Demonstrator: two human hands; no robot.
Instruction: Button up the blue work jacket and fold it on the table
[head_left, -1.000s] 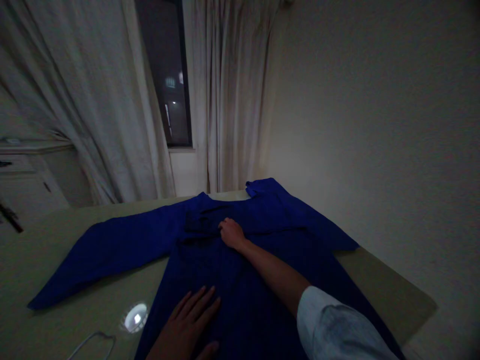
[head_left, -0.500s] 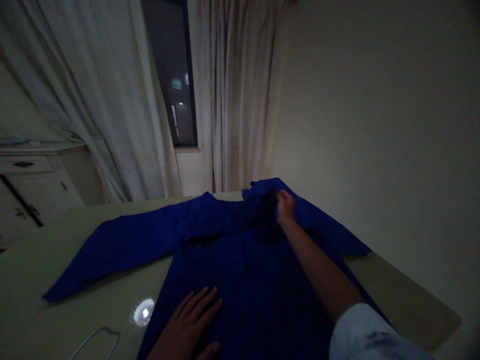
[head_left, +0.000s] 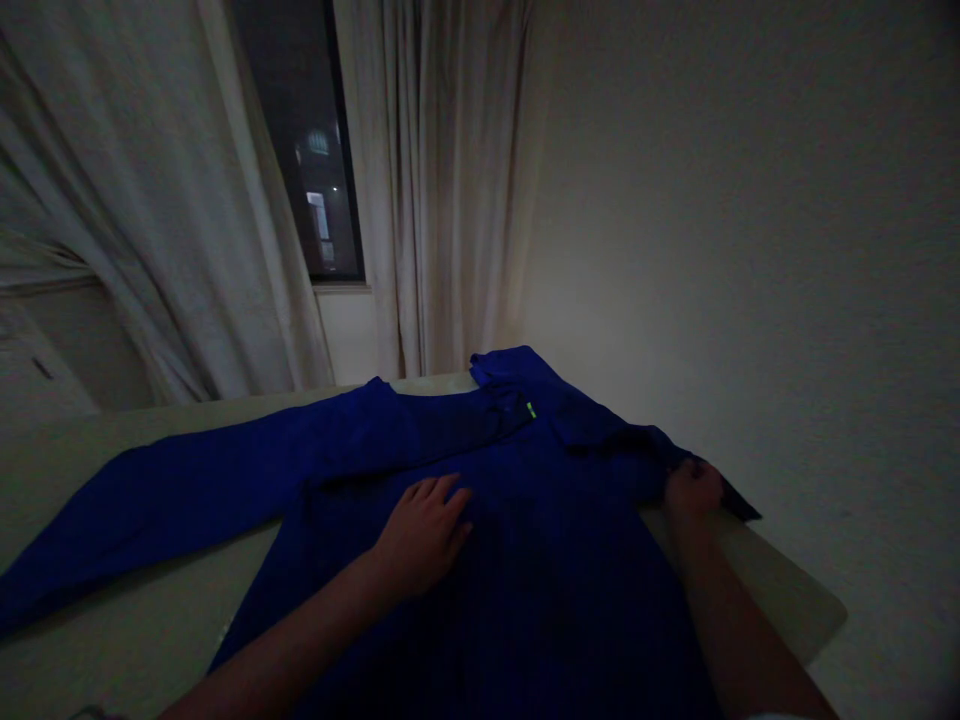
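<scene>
A dark blue long-sleeved garment [head_left: 525,560] lies spread flat on a pale table [head_left: 780,590], its left sleeve stretched out toward the left edge. My left hand [head_left: 424,530] rests flat on the middle of the garment, fingers extended. My right hand [head_left: 694,490] is at the right sleeve near the table's right edge, fingers curled around the fabric. A small green tag [head_left: 531,408] shows near the collar.
Pale curtains [head_left: 442,190] hang behind the table on both sides of a dark window [head_left: 315,150]. A plain wall [head_left: 750,250] runs along the right. The room is dim.
My left hand slid up from the hem to the garment's middle. My right hand moved from the collar area out to the right sleeve end. The view shifted left.
</scene>
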